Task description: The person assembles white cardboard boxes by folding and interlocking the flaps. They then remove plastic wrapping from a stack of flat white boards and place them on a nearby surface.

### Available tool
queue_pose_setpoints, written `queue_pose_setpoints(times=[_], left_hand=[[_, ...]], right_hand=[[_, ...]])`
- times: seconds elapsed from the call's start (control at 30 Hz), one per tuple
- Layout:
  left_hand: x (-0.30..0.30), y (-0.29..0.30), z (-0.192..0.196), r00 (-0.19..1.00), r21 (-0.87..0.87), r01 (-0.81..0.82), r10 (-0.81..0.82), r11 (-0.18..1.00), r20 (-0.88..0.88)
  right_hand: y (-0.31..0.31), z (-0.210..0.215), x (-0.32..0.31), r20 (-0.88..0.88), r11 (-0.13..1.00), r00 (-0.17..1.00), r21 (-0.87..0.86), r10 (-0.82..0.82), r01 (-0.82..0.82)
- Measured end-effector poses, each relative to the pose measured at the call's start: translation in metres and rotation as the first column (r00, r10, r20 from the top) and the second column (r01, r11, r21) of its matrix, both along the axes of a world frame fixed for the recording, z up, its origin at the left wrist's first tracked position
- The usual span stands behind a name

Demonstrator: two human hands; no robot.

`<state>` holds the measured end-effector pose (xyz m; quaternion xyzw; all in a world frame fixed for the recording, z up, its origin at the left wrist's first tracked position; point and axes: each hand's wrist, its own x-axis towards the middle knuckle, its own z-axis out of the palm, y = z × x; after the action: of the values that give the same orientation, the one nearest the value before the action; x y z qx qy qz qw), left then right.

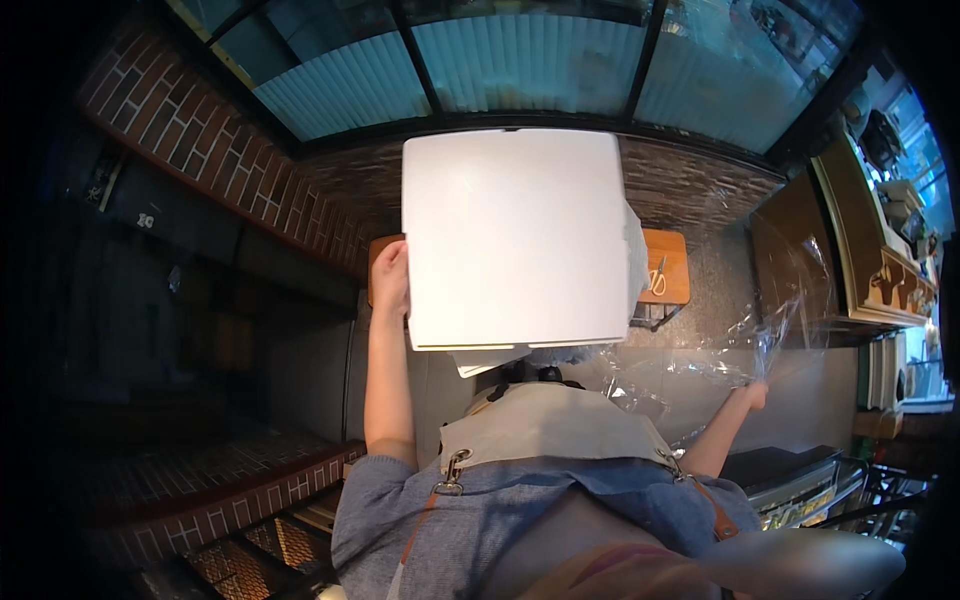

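Observation:
A large white square of cardboard (515,240), with layered edges along its near side, lies in front of me over a small wooden table. My left hand (392,277) is closed at its left edge, the fingers curled and partly hidden there. Out to the right, my right hand (757,393) is closed on a crumpled sheet of clear plastic film (765,345). That film trails left toward the near side of the cardboard and up to the right. Scissors (657,278) with pale handles rest on the table's right end (672,252).
Beyond the cardboard stands a dark-framed window (530,65). A brick ledge (200,125) runs along the left. At the right is a wooden cabinet (800,250) with items on top. Grey floor (700,365) shows below the film.

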<state>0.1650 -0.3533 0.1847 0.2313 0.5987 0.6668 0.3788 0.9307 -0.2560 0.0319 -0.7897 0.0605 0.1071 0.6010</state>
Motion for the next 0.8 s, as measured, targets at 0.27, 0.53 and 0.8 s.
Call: queue_pose_setpoints(times=[0.27, 0.53, 0.8], left_hand=[[0.015, -0.048, -0.131, 0.973, -0.284, -0.208, 0.227, 0.936, 0.035], [0.016, -0.053, -0.173, 0.985, -0.476, -0.166, 0.167, 0.864, -0.04], [0.047, -0.071, -0.17, 0.968, -0.577, -0.184, 0.045, 0.795, -0.246]], right_hand=[[-0.082, 0.007, -0.071, 0.394, 0.885, 0.89, -0.298, -0.227, 0.357], [-0.062, -0.046, -0.049, 0.622, 0.793, 0.781, -0.502, 0.055, 0.344], [-0.057, -0.059, -0.092, 0.349, 0.485, 0.595, -0.871, 0.724, -0.08]])
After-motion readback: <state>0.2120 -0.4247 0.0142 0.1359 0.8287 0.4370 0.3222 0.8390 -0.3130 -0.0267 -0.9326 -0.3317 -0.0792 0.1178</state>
